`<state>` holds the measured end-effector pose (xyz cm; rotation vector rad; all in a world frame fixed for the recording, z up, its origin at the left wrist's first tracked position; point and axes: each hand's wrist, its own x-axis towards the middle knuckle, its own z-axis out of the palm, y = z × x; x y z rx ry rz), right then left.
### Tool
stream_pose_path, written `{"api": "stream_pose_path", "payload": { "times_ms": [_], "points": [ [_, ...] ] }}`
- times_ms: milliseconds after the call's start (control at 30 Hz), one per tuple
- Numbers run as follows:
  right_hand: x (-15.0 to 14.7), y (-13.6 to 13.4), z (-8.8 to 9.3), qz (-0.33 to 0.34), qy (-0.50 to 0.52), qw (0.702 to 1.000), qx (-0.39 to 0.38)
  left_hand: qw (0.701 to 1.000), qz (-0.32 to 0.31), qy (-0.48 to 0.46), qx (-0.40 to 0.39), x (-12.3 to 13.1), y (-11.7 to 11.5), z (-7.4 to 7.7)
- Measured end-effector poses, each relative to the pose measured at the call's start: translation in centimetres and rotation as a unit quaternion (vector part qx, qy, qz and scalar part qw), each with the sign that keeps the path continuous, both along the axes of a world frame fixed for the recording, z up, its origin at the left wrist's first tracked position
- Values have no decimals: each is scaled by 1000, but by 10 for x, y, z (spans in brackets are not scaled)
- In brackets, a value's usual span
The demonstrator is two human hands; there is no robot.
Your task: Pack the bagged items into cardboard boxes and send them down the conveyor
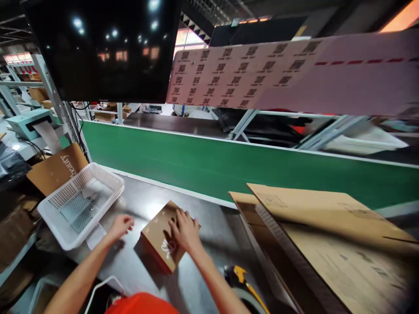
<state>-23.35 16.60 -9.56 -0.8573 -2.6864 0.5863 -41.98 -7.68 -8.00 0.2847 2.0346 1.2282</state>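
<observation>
A small brown cardboard box [160,233] with white print on top sits at an angle on the metal worktable. My right hand [186,231] rests on its upper face, fingers spread and lying flat. To the left of the box, my left hand [122,226] hovers over the table, apart from the box. Its fingers are curled in together, and I see nothing in them. A white plastic basket [49,207] stands left of that hand, holding a clear bag and a paper slip. Beneath the basket's near side pokes out a white paper [96,237].
Large flattened cartons [327,244] lean at the right. A tape dispenser [240,279] lies near the front edge. Behind the table runs a green conveyor belt [183,161]. Above hang a black monitor [104,52] and a board of printed codes [235,74]. A label printer [31,122] stands far left.
</observation>
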Motion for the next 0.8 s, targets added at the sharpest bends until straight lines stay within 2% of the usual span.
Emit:
{"api": "stream_pose_path", "payload": {
  "times_ms": [33,133,200,267,333,400,467,533,600,667,733,800],
  "points": [
    [-4,-18,-12,0,-35,999,17,998,11,57,-2,-28,-5,10],
    [3,-60,-49,63,-73,994,47,975,66,207,-43,-116,-26,34],
    [19,-64,-64,108,-87,989,45,954,90,267,-97,-161,-41,37],
    [41,-49,-67,164,-100,981,28,938,93,296,-155,-185,-54,29],
    [66,-27,-63,240,-96,966,6,925,78,313,-199,-190,-61,14],
    [93,-9,-60,307,-83,948,-10,916,56,327,-227,-185,-64,-1],
    [112,-2,-59,320,-64,945,-19,909,39,338,-241,-177,-65,-11],
    [121,-4,-58,298,-50,953,-29,905,38,344,-247,-172,-67,-12],
    [117,-9,-54,270,-58,960,-49,905,54,343,-246,-172,-72,-4],
    [107,-14,-45,255,-77,960,-82,907,82,336,-239,-173,-79,12],
    [95,-18,-30,230,-68,963,-126,911,114,328,-222,-168,-82,33],
    [81,-27,-9,176,0,968,-178,919,131,325,-179,-147,-75,52]
  ]
}}
